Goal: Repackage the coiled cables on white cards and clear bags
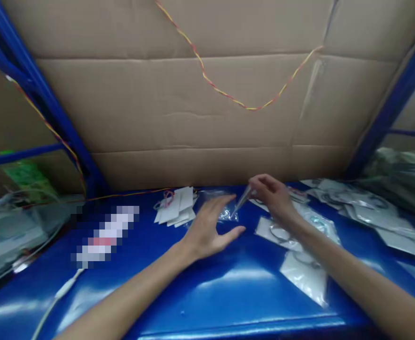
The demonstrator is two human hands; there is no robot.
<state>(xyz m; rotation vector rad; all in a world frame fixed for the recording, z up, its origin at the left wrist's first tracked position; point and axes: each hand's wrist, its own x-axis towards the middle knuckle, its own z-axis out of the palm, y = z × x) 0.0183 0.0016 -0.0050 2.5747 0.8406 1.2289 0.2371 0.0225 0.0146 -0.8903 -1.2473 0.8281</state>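
My left hand (210, 226) is over the blue surface with its thumb and fingers spread and nothing between them. Beside its fingertips lies a clear plastic bag (228, 215) with small shiny bits in it. My right hand (269, 191) pinches a pair of tweezers (242, 199), whose tips point down and left at the bag. White cards (181, 205) with a pink cord lie behind and left of my left hand. Under and around my right forearm are flat clear packets (304, 278) with white cards and ring-shaped items.
A blue metal shelf (228, 293) forms the work surface, with cardboard (207, 104) behind it and a red-yellow twisted wire (210, 82) across. More packets (373, 212) lie at the right. A white cable (63, 288) leads to a blurred-out object (110, 233) at the left.
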